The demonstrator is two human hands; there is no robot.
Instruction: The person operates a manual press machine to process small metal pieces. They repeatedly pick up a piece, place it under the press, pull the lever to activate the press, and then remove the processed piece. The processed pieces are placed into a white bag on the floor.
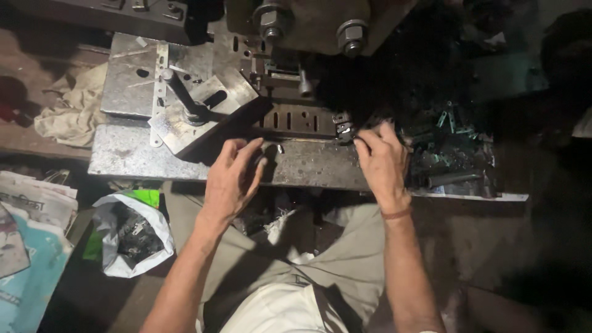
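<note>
On the grey steel press bed (296, 163), a small shiny metal piece (343, 129) is pinched by the right hand (382, 161) fingertips. The left hand (233, 179) is laid flat, fingers apart. A white bag of scrap (132, 231) is seen below.

Two hands (233, 179) (381, 161), two large hex nuts (271, 18) (352, 34), one white bag (132, 234).

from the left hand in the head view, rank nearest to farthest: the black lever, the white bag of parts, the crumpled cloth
Measured from the left hand:
1. black lever, just up and left of it on the steel plate.
2. white bag of parts, down and left on the floor.
3. crumpled cloth, far left, beside the plate's edge.
</note>
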